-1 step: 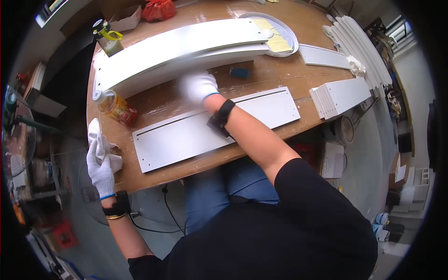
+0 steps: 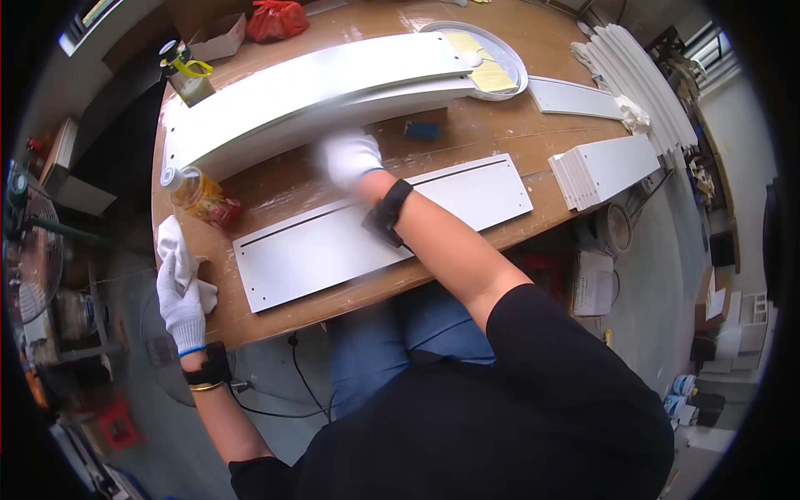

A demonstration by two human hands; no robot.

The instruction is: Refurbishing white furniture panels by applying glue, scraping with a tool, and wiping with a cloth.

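Observation:
My left hand [image 2: 179, 307], in a white knit glove, holds a crumpled white cloth [image 2: 172, 240] at the table's left edge. My right hand [image 2: 350, 160], gloved the same way, is smeared by motion, so its fingers cannot be made out. It is over the gap between a white panel [image 2: 312, 254] and a stack of long white boards [image 2: 308, 79]. The panel lies flat along the near edge, with a dark groove near its far side and small holes at its ends. My right forearm reaches across it. A small blue block [image 2: 422, 130] lies right of that hand.
On the brown table [image 2: 546, 137] stand a drink bottle [image 2: 202, 197] and a lidded flask [image 2: 185, 73]. A round white tray [image 2: 523, 71] holds yellow paper. At the right are stacked white boards [image 2: 612, 167], a narrow panel [image 2: 575, 100] and long white strips [image 2: 646, 87]. A red bag [image 2: 277, 20] sits behind.

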